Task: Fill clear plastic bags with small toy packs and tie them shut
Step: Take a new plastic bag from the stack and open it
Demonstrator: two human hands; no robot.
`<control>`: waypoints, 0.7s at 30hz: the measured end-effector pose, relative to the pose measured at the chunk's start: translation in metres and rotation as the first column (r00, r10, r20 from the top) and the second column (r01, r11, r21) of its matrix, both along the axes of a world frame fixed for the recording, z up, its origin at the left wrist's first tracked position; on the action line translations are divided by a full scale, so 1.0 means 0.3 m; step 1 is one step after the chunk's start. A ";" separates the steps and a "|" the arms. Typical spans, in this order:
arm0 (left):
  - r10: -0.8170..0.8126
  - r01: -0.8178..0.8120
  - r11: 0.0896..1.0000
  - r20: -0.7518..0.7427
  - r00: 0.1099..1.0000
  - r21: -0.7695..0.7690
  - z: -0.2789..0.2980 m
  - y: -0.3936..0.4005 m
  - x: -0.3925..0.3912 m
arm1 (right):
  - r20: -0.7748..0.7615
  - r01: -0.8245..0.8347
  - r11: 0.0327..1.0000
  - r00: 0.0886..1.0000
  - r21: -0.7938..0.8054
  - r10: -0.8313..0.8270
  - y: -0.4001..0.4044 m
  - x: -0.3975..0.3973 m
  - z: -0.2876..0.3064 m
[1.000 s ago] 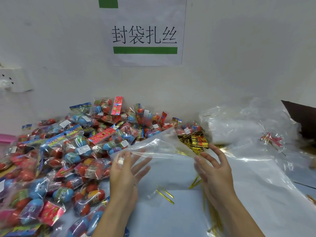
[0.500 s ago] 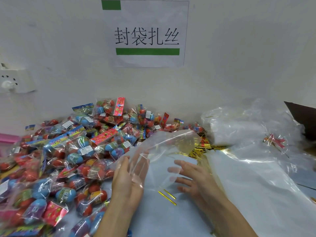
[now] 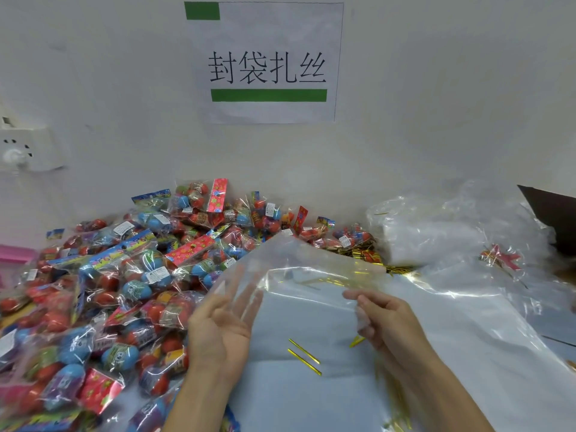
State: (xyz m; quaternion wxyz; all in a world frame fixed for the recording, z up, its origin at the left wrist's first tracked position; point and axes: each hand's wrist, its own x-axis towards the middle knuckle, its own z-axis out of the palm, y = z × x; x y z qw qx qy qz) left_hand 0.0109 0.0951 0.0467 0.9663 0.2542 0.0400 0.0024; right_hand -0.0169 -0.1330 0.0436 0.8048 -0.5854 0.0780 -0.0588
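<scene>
A clear plastic bag (image 3: 311,269) hangs empty just above the table between my hands. My left hand (image 3: 223,325) has straight, spread fingers against the bag's left side, and they show through the film. My right hand (image 3: 385,319) has curled fingers that pinch the bag's right edge. A big heap of small toy packs (image 3: 140,275), with red and blue egg-shaped toys in them, fills the left of the table up to my left hand. Two gold twist ties (image 3: 304,358) lie on the table under the bag.
A stack of clear bags (image 3: 436,232) lies at the back right, with a bundle of gold ties (image 3: 367,255) in front of it and red ties (image 3: 498,257) further right. Dark card (image 3: 554,219) stands at the right edge. The wall, close behind, carries a paper sign (image 3: 268,63) and a socket (image 3: 25,151).
My right hand has shifted right and its fingers have curled onto the bag's edge. The bag now spreads wider between both hands. My left hand stays against its left side.
</scene>
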 end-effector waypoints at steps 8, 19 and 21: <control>0.217 -0.167 0.918 -0.103 0.971 0.359 -0.010 0.007 0.022 | -0.102 0.205 0.979 0.973 -0.015 -0.206 -0.104 0.006 0.002; 0.279 -0.255 0.870 0.005 0.960 0.423 -0.005 -0.060 0.007 | 0.129 0.629 0.694 0.766 -0.350 -0.629 -0.053 -0.009 0.004; 0.240 -0.229 0.861 0.036 0.970 0.454 -0.018 -0.089 0.000 | 0.416 0.683 0.484 0.724 -0.548 -0.550 0.011 -0.020 0.008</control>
